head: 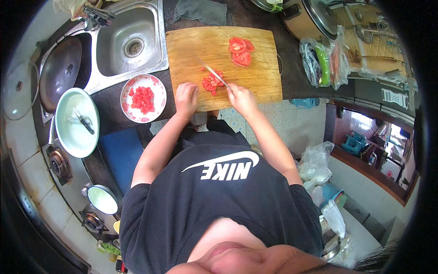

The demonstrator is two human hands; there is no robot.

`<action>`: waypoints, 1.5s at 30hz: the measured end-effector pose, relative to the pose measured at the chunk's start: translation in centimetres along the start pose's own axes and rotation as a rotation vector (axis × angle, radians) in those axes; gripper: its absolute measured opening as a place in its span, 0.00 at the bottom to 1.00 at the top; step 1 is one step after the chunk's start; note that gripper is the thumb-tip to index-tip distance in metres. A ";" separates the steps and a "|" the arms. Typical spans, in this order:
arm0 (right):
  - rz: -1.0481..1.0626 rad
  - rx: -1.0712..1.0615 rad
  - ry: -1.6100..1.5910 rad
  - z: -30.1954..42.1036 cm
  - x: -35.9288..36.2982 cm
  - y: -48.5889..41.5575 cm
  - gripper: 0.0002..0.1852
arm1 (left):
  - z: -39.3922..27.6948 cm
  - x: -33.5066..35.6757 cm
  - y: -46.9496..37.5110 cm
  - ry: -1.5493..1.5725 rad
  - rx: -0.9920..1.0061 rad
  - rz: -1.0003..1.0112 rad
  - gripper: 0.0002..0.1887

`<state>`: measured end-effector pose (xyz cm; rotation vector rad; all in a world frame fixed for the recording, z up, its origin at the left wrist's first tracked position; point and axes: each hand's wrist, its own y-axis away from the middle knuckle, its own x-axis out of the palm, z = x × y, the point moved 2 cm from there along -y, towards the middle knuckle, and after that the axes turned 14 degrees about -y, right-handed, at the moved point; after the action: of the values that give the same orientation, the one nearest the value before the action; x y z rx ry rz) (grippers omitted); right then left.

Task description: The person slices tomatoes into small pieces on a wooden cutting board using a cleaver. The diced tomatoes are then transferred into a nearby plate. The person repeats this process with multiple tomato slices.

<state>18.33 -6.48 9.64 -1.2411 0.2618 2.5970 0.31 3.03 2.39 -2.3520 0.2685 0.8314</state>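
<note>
My right hand (242, 99) is closed round the handle of a kitchen knife (216, 74), whose blade points up and left over the wooden cutting board (191, 44). Diced tomato (213, 82) lies in a small heap under and beside the blade. My left hand (186, 99) rests at the board's near edge, left of the heap, fingers curled together; whether it holds anything I cannot tell. Several tomato slices (241, 51) lie at the board's upper right. Left of the board, a floral-rimmed plate (125, 99) holds more diced tomato (142, 100).
A steel sink (128, 44) adjoins the board's left side. A pale green basin (78, 144) with a dark-handled utensil stands at the left, near a wok (61, 65). A grey cloth (202, 12) lies behind the board; bagged vegetables (322, 65) and a lidded pot (304, 20) are at right.
</note>
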 end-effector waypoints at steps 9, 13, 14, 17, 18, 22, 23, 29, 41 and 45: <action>0.153 -0.295 0.319 -0.4 -2.0 1.1 0.17 | -1.7 -6.8 -5.3 -0.005 0.009 0.110 0.08; 0.183 -0.329 0.392 0.1 -1.5 0.7 0.15 | -4.1 -2.0 -7.4 0.231 0.373 0.695 0.11; 0.182 -0.335 0.409 0.3 -1.4 0.7 0.14 | -4.2 -0.4 -7.7 0.171 0.377 0.825 0.11; 0.191 -0.325 0.379 0.4 -1.5 1.4 0.13 | -2.2 3.1 -9.4 0.022 0.243 1.101 0.12; 0.182 -0.304 0.349 0.2 -1.7 1.8 0.12 | -1.4 3.3 -9.6 0.036 0.172 1.013 0.12; -0.016 -0.135 0.079 -1.8 -2.5 5.0 0.09 | 2.7 3.1 -11.0 0.453 -0.308 0.902 0.14; -0.102 -0.071 -0.024 -2.4 -2.2 5.8 0.08 | 3.6 2.8 -11.1 0.528 -0.411 0.810 0.14; -0.096 0.770 -1.252 -6.3 0.6 9.0 0.10 | 3.2 1.1 -5.6 -0.084 -0.175 0.486 0.09; -0.168 0.816 -1.545 -4.2 2.0 6.6 0.08 | -5.2 3.0 -2.5 -0.158 0.242 0.478 0.51; -0.182 0.748 -1.509 -3.9 2.2 4.8 0.08 | -3.4 4.2 -3.9 -0.268 0.015 0.431 0.45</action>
<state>18.47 -11.79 5.77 0.8963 0.6110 2.1570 6.72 4.09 3.75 -2.1643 0.6777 1.3265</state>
